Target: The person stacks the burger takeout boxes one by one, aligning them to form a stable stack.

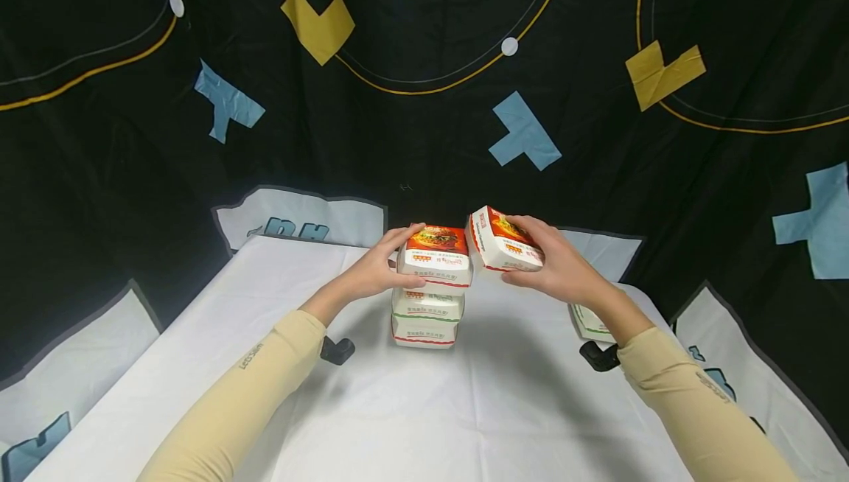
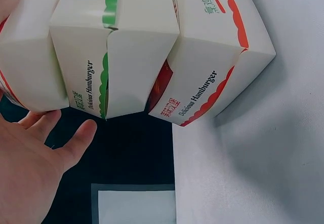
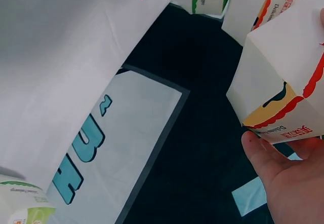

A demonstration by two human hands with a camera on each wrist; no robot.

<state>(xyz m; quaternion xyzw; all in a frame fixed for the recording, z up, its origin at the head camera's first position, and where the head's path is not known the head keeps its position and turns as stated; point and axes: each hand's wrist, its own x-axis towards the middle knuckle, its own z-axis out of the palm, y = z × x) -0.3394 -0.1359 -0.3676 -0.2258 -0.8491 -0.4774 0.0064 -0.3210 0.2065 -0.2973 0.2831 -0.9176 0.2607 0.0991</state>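
Note:
In the head view three hamburger boxes stand in a stack. The top box (image 1: 434, 267) is white with a red lid, the middle box (image 1: 427, 306) has a green wavy line, and the bottom box (image 1: 423, 332) a red one. My left hand (image 1: 371, 270) grips the top box from its left side, thumb at the front and fingers at the upper edge. Beside it, my right hand (image 1: 565, 270) holds another red-lidded hamburger box (image 1: 494, 242), tilted, near the stack's upper right corner. Whether these two boxes touch cannot be told.
A green-lined box (image 1: 589, 323) lies on the white-covered table (image 1: 464, 416) at the right, partly behind my right forearm. Behind the table hangs a black cloth (image 1: 411, 150) with blue and gold patches. Black wrist mounts (image 1: 338, 351) show beside both wrists.

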